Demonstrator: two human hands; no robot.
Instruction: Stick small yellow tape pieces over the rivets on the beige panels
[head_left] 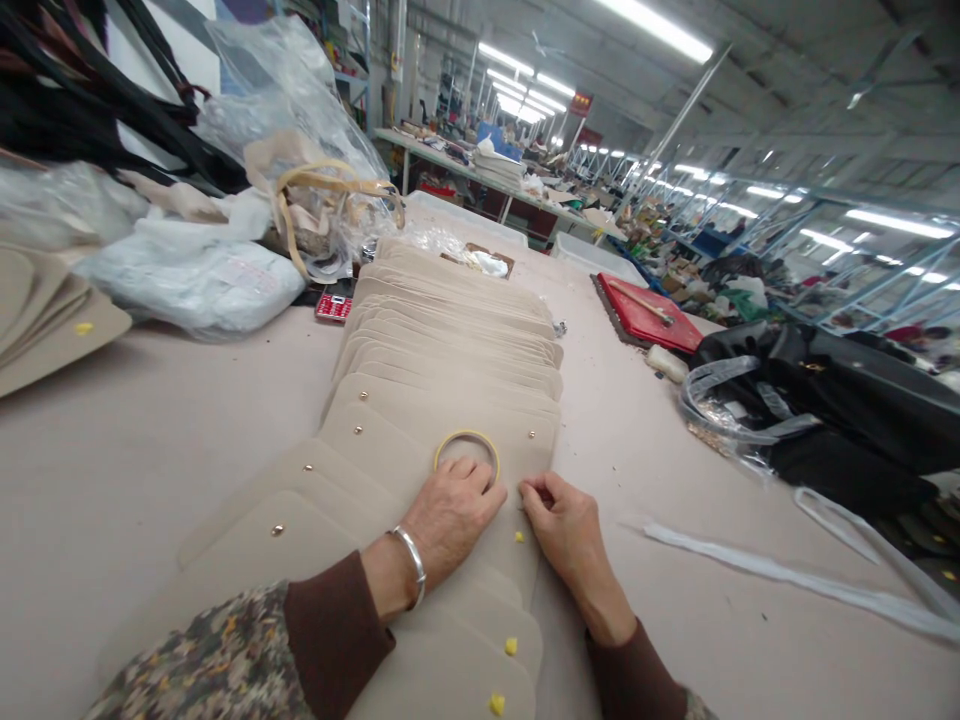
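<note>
Beige panels (pixel 450 390) lie fanned in a long overlapping row down the table. My left hand (pixel 459 500), with a silver bangle at the wrist, rests over them with its fingers curled round the near side of a yellow-edged tape roll (pixel 468 436). Just to its right, my right hand (pixel 559 510) is pinched at the panels' right edge; whatever is between its fingertips is too small to make out. Small yellow pieces (pixel 511 646) sit along the right side of the nearer panels. Metal studs (pixel 278 530) show on their left side.
More beige panels (pixel 52 310) and a plastic-wrapped bundle (pixel 199 275) lie at the left. At the right are a red folder (pixel 649 315), black bags (pixel 840 400) and a white strip (pixel 780 575). A red calculator (pixel 333 307) sits beside the row.
</note>
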